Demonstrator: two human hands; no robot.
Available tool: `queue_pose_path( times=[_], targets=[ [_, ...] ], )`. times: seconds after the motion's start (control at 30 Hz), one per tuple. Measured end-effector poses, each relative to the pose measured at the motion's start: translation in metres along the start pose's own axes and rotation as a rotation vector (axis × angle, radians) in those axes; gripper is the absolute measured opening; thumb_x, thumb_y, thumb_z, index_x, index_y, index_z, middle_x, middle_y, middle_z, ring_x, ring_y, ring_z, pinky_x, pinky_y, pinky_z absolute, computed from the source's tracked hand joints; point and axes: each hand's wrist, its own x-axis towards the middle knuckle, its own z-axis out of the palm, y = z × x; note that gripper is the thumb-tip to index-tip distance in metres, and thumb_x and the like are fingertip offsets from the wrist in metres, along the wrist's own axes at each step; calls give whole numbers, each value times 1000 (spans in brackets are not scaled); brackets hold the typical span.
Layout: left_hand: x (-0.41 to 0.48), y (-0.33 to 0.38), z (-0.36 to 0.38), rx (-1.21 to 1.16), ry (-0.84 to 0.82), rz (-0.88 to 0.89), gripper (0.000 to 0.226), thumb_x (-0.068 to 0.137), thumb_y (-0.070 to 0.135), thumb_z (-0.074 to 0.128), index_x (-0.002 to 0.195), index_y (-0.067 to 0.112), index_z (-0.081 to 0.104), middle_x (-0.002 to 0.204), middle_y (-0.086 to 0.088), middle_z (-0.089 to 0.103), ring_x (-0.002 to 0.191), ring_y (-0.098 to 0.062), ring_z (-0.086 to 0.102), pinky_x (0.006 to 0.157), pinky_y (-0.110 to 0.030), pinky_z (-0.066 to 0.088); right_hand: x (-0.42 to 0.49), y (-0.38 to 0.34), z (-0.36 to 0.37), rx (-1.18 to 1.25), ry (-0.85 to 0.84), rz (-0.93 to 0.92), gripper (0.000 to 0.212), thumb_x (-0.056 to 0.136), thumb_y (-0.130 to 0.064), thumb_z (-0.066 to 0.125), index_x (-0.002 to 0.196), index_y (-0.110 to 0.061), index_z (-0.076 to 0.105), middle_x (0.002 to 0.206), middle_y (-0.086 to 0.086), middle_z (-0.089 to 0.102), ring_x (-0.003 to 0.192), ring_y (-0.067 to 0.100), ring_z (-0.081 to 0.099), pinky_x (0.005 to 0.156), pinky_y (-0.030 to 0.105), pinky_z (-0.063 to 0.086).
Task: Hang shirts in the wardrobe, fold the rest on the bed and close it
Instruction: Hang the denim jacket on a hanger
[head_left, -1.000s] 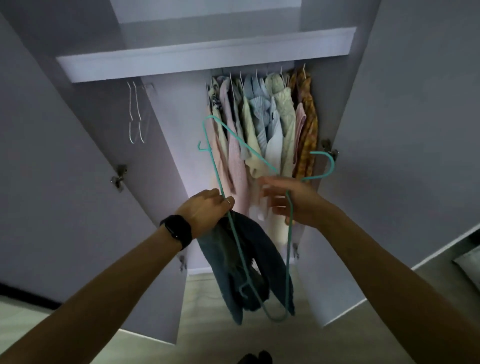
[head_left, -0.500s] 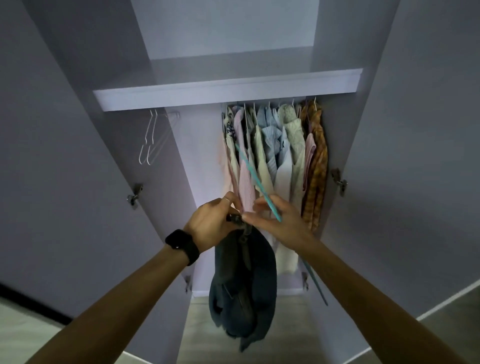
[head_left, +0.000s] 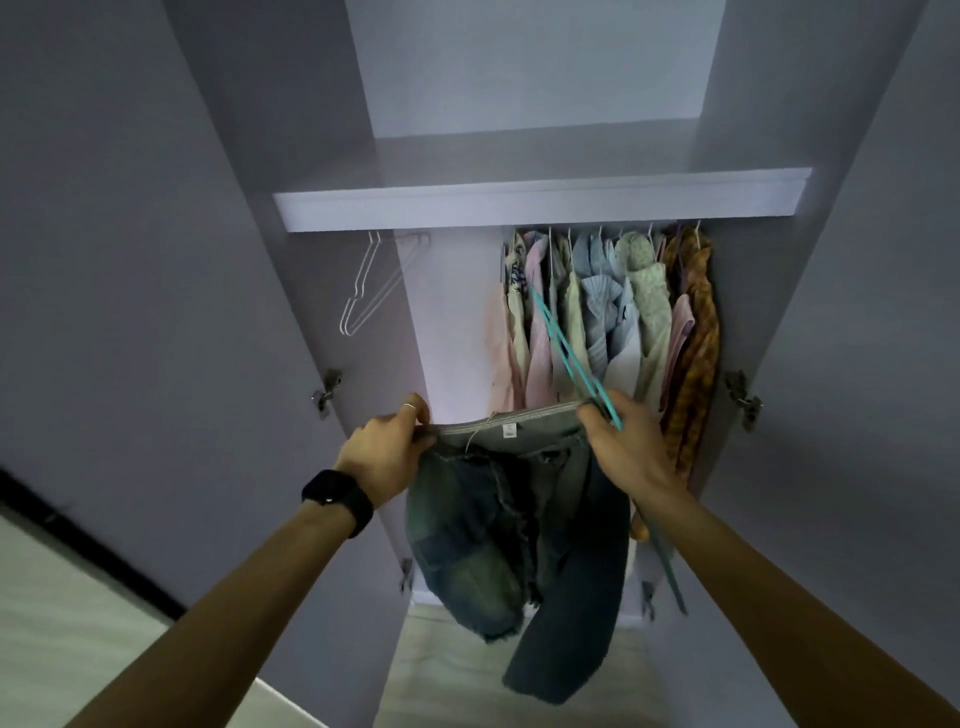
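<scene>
A dark denim garment (head_left: 519, 530) hangs in front of the open wardrobe, stretched by its waistband between both hands. My left hand (head_left: 387, 447), with a black watch on the wrist, grips the band's left end. My right hand (head_left: 626, 441) grips the right end together with a teal hanger (head_left: 563, 353), which slants up to the left past the hung clothes and sticks out below my wrist. Several shirts (head_left: 608, 322) hang on the rail at the right under the shelf (head_left: 540, 200).
Two empty white hangers (head_left: 371, 283) hang at the rail's left end. Both wardrobe doors stand wide open, the left door (head_left: 145, 291) and the right door (head_left: 878, 364) flanking my arms. Pale floor (head_left: 67, 623) shows below.
The hands were bunched together on the garment; now they have moved apart and spread its waistband flat. The teal hanger has stayed in my right hand, turned edge-on.
</scene>
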Motion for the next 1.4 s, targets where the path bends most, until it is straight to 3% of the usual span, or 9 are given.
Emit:
queue_pose_path(
  times=[0.1, 0.23, 0.4, 0.47, 0.73, 0.83, 0.97, 1.13, 1.4],
  targets=[
    [2, 9, 6, -242, -131, -125, 18, 103, 21, 47, 118, 16, 57, 116, -11, 65, 98, -26, 58, 87, -32, 46, 2, -1, 6, 28, -11, 19, 31, 91, -24, 59, 63, -23, 47, 50, -12, 46, 53, 5, 46, 57, 30, 36],
    [1, 19, 17, -343, -232, -223, 42, 100, 58, 41, 107, 20, 54, 109, -3, 62, 102, -25, 57, 99, -42, 43, 4, 0, 3, 43, 31, 0, 32, 88, -26, 66, 66, -12, 48, 54, -3, 44, 54, 4, 45, 55, 23, 35],
    [10, 12, 13, -33, -116, -45, 13, 98, 29, 55, 106, 22, 49, 104, 2, 60, 99, -23, 58, 96, -44, 45, 14, 11, -15, 1, 51, -21, 31, 86, -25, 77, 71, -5, 58, 60, 0, 53, 56, 1, 50, 56, 13, 38],
    [13, 2, 6, 28, -120, -23, 21, 94, 19, 58, 114, 20, 55, 110, -3, 64, 98, -25, 61, 89, -42, 52, 17, 18, -18, -31, 68, 0, 25, 86, -27, 78, 72, -11, 64, 64, -1, 60, 59, -3, 54, 56, 9, 39],
    [28, -13, -8, 158, -62, -87, 15, 95, 29, 61, 100, 25, 74, 92, -1, 70, 80, -21, 61, 71, -29, 49, 19, 38, -12, -163, 85, 64, 18, 88, -36, 74, 88, -19, 67, 74, -7, 62, 74, 9, 58, 58, 11, 37],
    [31, -14, -14, -61, -99, -95, 12, 95, 29, 66, 100, 23, 75, 92, 2, 71, 77, -18, 65, 69, -25, 52, 20, 47, -15, -235, 86, 89, 22, 90, -37, 71, 96, -16, 65, 84, 2, 64, 81, 22, 58, 69, 30, 46],
    [38, 1, -25, -577, -50, -196, 7, 89, 26, 74, 94, 22, 75, 86, 0, 74, 77, -19, 73, 66, -31, 62, 13, 49, -17, -350, -17, 127, 21, 95, -46, 59, 82, -29, 57, 71, -8, 57, 67, 14, 54, 52, 23, 34],
    [60, 20, -29, -124, -60, -93, 7, 87, 36, 73, 85, 29, 76, 82, 9, 74, 68, -11, 71, 72, -29, 61, -10, 39, -24, -81, -74, 75, 30, 98, -34, 59, 73, -30, 75, 52, -11, 57, 50, 3, 54, 47, 17, 38],
    [83, 38, -19, -289, -177, -202, 7, 81, 25, 81, 77, 22, 76, 66, 3, 73, 59, -18, 73, 56, -30, 61, -44, 31, -55, 89, -156, 88, 27, 94, -30, 67, 70, -26, 79, 38, -13, 42, 35, 3, 40, 41, 9, 28]
  ],
)
